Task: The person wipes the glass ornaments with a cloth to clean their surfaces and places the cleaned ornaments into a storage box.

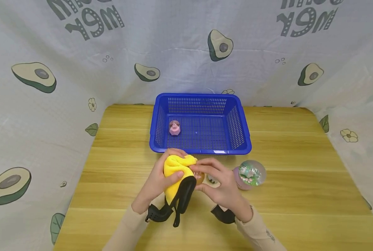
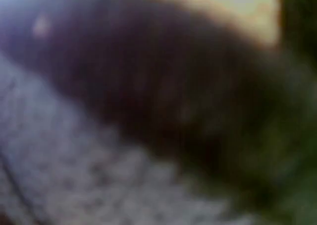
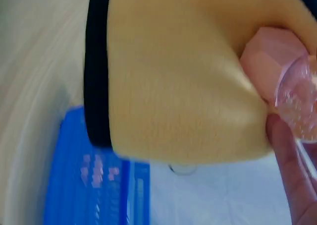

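My left hand (image 1: 156, 181) grips a bunched yellow cloth (image 1: 174, 162) with black edging, thumb across its front. Beside it, my right hand (image 1: 224, 184) pinches a small snow globe (image 1: 199, 177) against the cloth. The right wrist view shows that globe's pink faceted base (image 3: 272, 61) tucked in the cloth's fold, its clear dome (image 3: 297, 101) facing the fingers (image 3: 287, 165). Everything in the left wrist view is dark and blurred. Behind the right hand sits a small round object (image 1: 212, 179), mostly hidden; I cannot tell its kind.
A blue plastic basket (image 1: 200, 152) stands at the back of the wooden table (image 1: 117, 167). Inside it, on the left, is a small pink snow globe (image 1: 174, 128). To the right of my hands lies a larger snow globe (image 1: 250, 174). An avocado-print curtain (image 1: 186, 55) hangs behind.
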A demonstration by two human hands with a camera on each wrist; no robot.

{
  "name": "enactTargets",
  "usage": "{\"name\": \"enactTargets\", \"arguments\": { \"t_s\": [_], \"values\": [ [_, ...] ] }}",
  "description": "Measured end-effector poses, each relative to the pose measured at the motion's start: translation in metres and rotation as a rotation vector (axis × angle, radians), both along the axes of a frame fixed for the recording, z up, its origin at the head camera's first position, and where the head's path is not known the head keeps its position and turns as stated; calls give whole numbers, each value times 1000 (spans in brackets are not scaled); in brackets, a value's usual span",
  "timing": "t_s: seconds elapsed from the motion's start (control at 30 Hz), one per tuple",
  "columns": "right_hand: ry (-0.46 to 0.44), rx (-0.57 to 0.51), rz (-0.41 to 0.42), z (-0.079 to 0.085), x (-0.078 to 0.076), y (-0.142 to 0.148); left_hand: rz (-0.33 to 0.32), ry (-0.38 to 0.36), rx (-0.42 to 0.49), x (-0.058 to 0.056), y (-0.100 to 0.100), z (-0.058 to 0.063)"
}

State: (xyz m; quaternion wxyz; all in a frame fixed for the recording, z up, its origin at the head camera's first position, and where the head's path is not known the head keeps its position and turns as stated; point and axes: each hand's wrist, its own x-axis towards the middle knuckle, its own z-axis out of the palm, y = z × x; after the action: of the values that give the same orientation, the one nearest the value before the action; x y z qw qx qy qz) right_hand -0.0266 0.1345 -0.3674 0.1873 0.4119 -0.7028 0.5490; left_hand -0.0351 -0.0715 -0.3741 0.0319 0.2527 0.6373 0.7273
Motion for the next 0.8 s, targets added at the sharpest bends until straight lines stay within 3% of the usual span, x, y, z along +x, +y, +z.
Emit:
{"name": "enactTargets", "arguments": {
  "t_s": [0.17,0.3,0.43,0.57,0.7,0.8],
  "values": [
    [-358,-155,80,2,7,1,50,186,-53,3,3,6],
    [-602,-277,151,5,9,2,98,383,-158,5,6,9],
    [-861,-315,175,8,9,5,123,607,-271,6,8,12],
    [-1060,-366,275,8,6,8,155,792,-328,5,11,12],
    [-1182,-446,389,10,4,8,192,855,-333,5,13,13],
    [-1162,-445,355,11,6,5,209,800,-319,4,13,13]
  ]
}}
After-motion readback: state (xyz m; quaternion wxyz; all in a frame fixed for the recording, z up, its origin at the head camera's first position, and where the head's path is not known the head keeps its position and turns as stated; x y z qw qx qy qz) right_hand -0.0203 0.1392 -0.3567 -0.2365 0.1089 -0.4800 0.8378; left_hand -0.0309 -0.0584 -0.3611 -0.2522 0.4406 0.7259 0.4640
